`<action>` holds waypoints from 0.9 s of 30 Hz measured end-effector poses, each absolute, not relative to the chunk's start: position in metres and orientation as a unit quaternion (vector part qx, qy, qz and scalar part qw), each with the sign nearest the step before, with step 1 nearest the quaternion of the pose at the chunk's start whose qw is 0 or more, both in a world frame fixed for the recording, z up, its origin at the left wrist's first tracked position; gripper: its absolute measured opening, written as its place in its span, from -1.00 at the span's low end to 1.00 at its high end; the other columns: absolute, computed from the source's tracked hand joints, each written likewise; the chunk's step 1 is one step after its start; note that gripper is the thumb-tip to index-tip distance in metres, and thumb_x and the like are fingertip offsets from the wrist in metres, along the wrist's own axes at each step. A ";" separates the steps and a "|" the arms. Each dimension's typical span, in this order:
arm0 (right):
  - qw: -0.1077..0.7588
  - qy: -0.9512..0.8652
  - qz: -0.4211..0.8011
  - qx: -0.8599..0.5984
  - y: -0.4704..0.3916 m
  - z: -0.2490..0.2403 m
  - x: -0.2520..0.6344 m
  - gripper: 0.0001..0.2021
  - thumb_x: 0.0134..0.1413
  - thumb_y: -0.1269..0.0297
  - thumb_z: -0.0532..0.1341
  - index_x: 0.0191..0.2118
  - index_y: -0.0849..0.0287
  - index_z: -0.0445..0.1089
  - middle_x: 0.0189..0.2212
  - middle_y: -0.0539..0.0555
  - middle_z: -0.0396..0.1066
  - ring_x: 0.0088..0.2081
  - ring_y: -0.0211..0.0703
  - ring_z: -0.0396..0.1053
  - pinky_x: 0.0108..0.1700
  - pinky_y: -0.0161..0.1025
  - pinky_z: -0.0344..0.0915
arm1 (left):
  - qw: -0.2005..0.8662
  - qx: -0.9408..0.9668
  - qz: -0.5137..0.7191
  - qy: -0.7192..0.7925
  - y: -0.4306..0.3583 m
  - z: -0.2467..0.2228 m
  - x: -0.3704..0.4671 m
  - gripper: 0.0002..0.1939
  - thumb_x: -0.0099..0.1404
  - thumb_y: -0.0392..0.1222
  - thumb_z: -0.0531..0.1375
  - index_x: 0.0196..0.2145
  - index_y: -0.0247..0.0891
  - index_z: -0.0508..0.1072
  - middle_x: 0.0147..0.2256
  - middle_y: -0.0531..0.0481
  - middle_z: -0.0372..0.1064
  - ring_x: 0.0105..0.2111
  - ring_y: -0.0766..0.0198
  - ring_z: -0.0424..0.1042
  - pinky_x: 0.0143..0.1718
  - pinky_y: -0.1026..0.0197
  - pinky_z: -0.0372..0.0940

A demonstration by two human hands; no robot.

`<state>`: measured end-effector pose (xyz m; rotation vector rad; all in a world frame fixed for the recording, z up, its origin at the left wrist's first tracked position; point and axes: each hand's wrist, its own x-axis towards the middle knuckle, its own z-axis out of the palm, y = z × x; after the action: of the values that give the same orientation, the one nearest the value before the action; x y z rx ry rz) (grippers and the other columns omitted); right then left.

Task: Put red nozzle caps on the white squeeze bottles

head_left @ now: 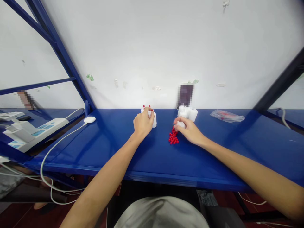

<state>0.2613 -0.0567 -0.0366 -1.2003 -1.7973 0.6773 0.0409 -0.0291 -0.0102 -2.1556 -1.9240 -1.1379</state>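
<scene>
My left hand [143, 122] is over a group of small white bottles [155, 122], with red caps [149, 106] showing above its fingers. Its thumb and forefinger close around a bit of red, which looks like a cap at a bottle's top; the hand partly hides the bottles. My right hand [189, 129] has its fingers wrapped round a white bottle [181, 124]. Just left of that hand lies a loose pile of small red caps [173, 138] on the blue table [152, 152]. Behind it stand several more white bottles [187, 111].
A clear plastic bag [227, 116] with something red inside lies at the right. On the left are a white puck-like device [89, 120] with a cable and a white power strip [39, 131]. Blue frame posts [68, 68] and a white wall [147, 50] bound the table.
</scene>
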 end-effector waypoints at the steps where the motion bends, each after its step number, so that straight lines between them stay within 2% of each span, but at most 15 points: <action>1: 0.420 -0.722 0.264 -0.482 -0.056 -0.037 0.262 -0.87 0.05 0.23 0.17 -0.28 0.12 0.33 -0.45 -0.05 0.39 -0.44 -0.20 0.29 -0.30 -0.25 0.19 | 0.026 -0.695 -0.360 -0.621 -0.029 -0.010 0.041 -0.72 0.41 -0.01 0.02 -0.02 -0.06 0.41 -0.39 0.02 0.50 -0.35 0.15 0.49 -0.32 0.24 0.21; 6: 0.417 -0.731 0.250 -0.479 -0.055 -0.036 0.264 -0.89 0.07 0.24 0.14 -0.33 0.14 0.34 -0.44 -0.03 0.40 -0.40 -0.19 0.31 -0.27 -0.24 0.21 | 0.054 -0.700 -0.347 -0.622 -0.025 -0.013 0.039 -0.69 0.42 0.01 0.01 0.02 -0.06 0.39 -0.38 -0.03 0.50 -0.31 0.10 0.51 -0.29 0.21 0.24; 13: 0.415 -0.716 0.244 -0.505 -0.057 -0.035 0.263 -0.87 0.05 0.22 0.15 -0.31 0.14 0.34 -0.50 -0.05 0.36 -0.53 -0.25 0.20 -0.39 -0.26 0.15 | 0.072 -0.700 -0.368 -0.608 -0.019 -0.018 0.036 -0.68 0.41 -0.03 0.03 0.03 -0.11 0.41 -0.39 -0.08 0.49 -0.36 0.10 0.50 -0.31 0.20 0.24; 20: 0.418 -0.716 0.253 -0.499 -0.053 -0.038 0.265 -0.85 0.10 0.18 0.12 -0.31 0.13 0.34 -0.44 -0.01 0.41 -0.44 -0.19 0.32 -0.34 -0.25 0.22 | 0.068 -0.691 -0.373 -0.615 -0.019 -0.018 0.034 -0.70 0.40 -0.04 0.04 0.01 -0.11 0.42 -0.41 -0.09 0.49 -0.38 0.07 0.50 -0.31 0.17 0.25; 27: 0.429 -0.672 0.256 -0.547 -0.051 -0.037 0.265 -0.86 0.04 0.19 0.16 -0.31 0.13 0.33 -0.52 -0.04 0.37 -0.46 -0.16 0.37 -0.35 -0.23 0.25 | 0.078 -0.682 -0.369 -0.626 -0.017 -0.017 0.034 -0.71 0.39 -0.06 0.04 -0.01 -0.10 0.41 -0.42 -0.07 0.49 -0.36 0.05 0.50 -0.31 0.18 0.23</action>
<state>0.2649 -0.0515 -0.0366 -1.3643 -1.6766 0.6401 0.0339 -0.0175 -0.0174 -2.0428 -1.8749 -1.1048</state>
